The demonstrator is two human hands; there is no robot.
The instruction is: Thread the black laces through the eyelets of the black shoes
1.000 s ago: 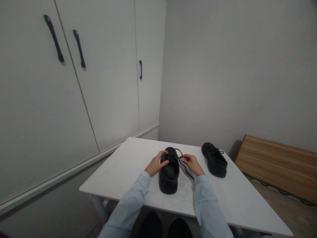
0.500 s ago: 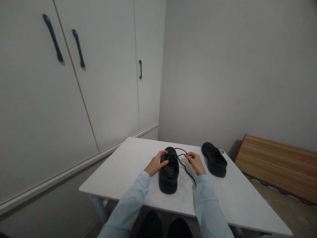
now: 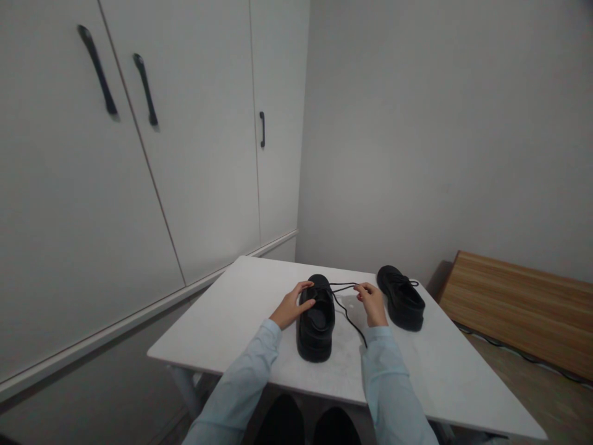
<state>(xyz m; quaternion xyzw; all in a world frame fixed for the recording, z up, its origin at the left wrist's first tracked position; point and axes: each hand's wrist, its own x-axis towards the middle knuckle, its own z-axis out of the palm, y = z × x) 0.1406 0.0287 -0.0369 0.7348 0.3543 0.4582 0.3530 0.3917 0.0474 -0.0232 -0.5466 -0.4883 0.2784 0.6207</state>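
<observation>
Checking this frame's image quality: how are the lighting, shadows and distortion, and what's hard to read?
Head view: dim light, with a soft shadow beside the wooden board; head view: wide-angle stretch, the leftmost cabinet handle leaning strongly; head view: the black shoe at the left hand is too dark to show its lacing clearly.

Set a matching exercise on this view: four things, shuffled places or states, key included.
1. bare left hand
2. bare right hand
3. untouched black lace-up shoe
4. brown wood-grain panel

A. pinching a thin black lace
B. beyond the white tabletop's right edge
C. resting on the nearer black shoe
D. on the tabletop, right of both hands

Pairs: 1-C, 2-A, 3-D, 4-B
</observation>
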